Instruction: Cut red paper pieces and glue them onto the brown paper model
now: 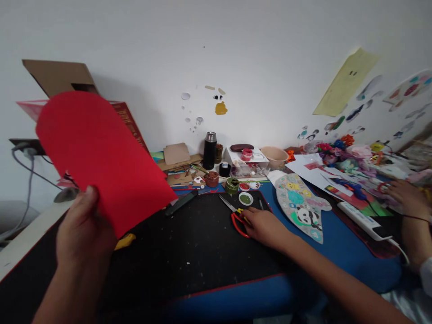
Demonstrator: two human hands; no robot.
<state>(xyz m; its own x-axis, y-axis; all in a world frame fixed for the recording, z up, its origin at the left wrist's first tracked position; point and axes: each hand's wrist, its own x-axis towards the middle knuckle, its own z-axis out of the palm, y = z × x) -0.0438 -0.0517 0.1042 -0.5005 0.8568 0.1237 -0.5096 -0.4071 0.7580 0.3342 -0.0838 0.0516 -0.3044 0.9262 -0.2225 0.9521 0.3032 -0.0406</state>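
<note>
My left hand [83, 225] is closed on a sheet of red paper [108, 157], raised above the left of the black mat [175, 261]. The sheet has a rounded top and a straight lower edge. The thumb lies on its near face; the other fingers are mostly hidden behind it. Over the mat, my right hand [258, 222] has its fingers around the red and yellow handles of a pair of scissors [240, 220]. Their blades point away to the left. A small dish of green paint [245, 198] sits just behind the scissors.
Paint jars [232, 185], a black flask [209, 152] and cardboard [176, 154] line the wall. A painted panda cutout [299, 202] lies right of the mat. Another person's hand [407, 195] is at the far right near a power strip [362, 219]. A yellow object [125, 242] lies below the red paper.
</note>
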